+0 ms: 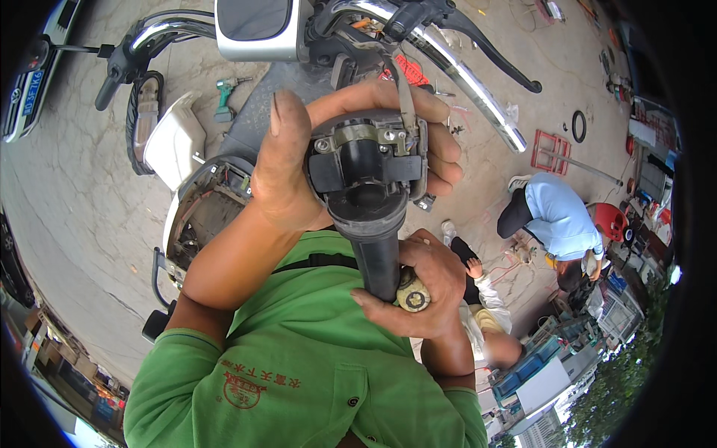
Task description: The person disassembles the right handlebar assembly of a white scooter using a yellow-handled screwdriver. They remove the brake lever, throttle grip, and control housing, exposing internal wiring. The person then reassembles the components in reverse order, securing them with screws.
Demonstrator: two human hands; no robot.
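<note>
A black throttle twist grip is held upright before my chest. My left hand cups its wider switch housing, the thumb on one side and the fingers wrapped round the back. A metal clamp band with small screws crosses the housing's face. My right hand closes round the lower end of the rubber grip. Against that palm also sits a worn yellowish tool handle, seen end-on; its shaft is hidden. Beyond my hands stretches the scooter's chrome handlebar, its right end bare, with a black brake lever still mounted.
A green cordless drill and a white body panel are on the ground at left. At right, a person in light blue bends down near a red frame and a black ring. Another person is close to my right elbow.
</note>
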